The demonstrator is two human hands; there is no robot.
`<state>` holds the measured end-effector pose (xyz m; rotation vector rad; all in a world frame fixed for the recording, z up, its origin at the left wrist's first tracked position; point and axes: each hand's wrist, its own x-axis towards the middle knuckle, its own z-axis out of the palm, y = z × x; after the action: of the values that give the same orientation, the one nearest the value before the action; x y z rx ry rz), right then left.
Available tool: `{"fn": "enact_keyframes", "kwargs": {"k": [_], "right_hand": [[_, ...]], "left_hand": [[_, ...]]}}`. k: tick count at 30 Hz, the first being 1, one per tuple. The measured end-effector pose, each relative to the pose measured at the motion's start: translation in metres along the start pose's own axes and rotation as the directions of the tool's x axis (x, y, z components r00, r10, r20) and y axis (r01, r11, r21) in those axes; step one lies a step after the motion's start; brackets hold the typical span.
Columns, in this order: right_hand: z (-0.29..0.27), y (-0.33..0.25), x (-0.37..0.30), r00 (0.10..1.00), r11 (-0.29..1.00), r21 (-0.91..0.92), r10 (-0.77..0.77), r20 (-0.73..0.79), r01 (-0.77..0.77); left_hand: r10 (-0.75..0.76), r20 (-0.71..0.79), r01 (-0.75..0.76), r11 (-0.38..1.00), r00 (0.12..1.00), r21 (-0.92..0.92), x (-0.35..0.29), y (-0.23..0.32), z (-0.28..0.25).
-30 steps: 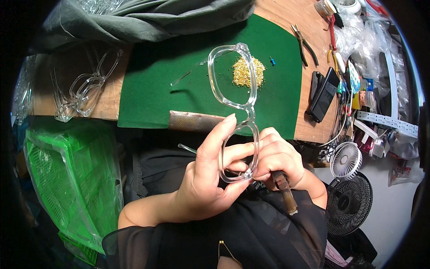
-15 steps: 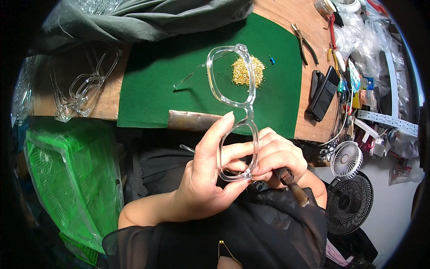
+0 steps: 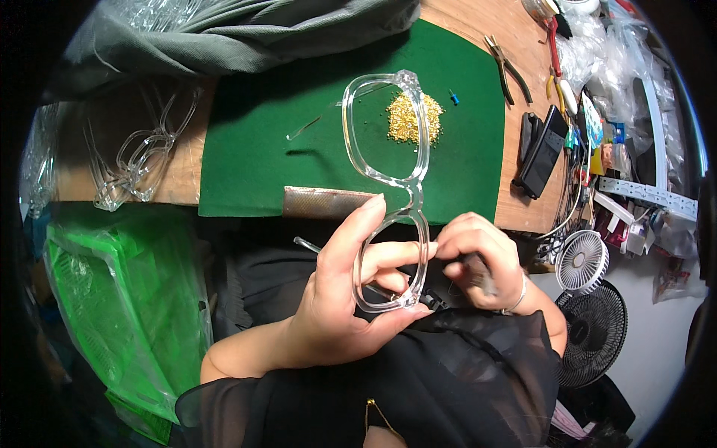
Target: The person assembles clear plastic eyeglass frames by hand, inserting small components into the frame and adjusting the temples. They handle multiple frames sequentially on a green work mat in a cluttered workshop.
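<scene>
My left hand (image 3: 336, 299) grips a clear plastic eyeglass frame (image 3: 415, 196), held upright on its side, its lower rim between thumb and fingers. One temple arm reaches out over the green mat (image 3: 254, 149); the other sticks out left behind my hand. Apart from the frame, just to its right, my right hand (image 3: 489, 250) is closed around a brown-handled tool (image 3: 482, 278). Motion blurs that tool, and its working end cannot be made out. Beyond the frame's upper rim lies a pile of tiny gold-coloured metal pieces (image 3: 407, 123), with a small blue piece (image 3: 453, 97) beside it.
Several clear eyeglass frames (image 3: 142, 160) lie on the wooden table at left, near grey cloth (image 3: 246, 45). At right are pliers (image 3: 508, 71), a black phone (image 3: 543, 153), cables and two fans (image 3: 581, 261). A green crate (image 3: 127, 299) in plastic stands lower left.
My right hand has drawn back to the right, away from the frame's lower corner, with the tool still in it. The left hand and frame have barely shifted.
</scene>
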<state>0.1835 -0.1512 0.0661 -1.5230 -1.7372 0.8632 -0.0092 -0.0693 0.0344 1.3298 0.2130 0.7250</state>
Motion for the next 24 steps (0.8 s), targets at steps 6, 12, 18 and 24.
{"fn": "enact_keyframes", "kwargs": {"k": [6, 12, 18, 24], "right_hand": [[-0.002, -0.001, -0.003, 0.958, 0.988, -0.127, 0.118, 0.263, -0.087], [-0.005, -0.006, 0.004, 0.953, 0.968, -0.251, 0.068, 0.295, 0.008], [-0.008, -0.012, 0.012, 0.949, 0.952, -0.302, 0.044, 0.312, 0.055], [-0.007, -0.012, 0.012, 0.956, 0.948, -0.311, 0.033, 0.291, 0.062]], "left_hand": [[0.097, 0.019, -0.097, 0.995, 0.995, -0.025, 0.0, -0.009, 0.003], [-0.043, 0.079, 0.023, 0.97, 0.996, 0.241, 0.001, 0.005, -0.001], [0.082, 0.107, -0.115, 0.931, 0.991, 0.347, 0.0, 0.003, -0.005], [0.104, 0.12, -0.141, 0.92, 0.987, 0.365, 0.002, 0.003, -0.005]]}}
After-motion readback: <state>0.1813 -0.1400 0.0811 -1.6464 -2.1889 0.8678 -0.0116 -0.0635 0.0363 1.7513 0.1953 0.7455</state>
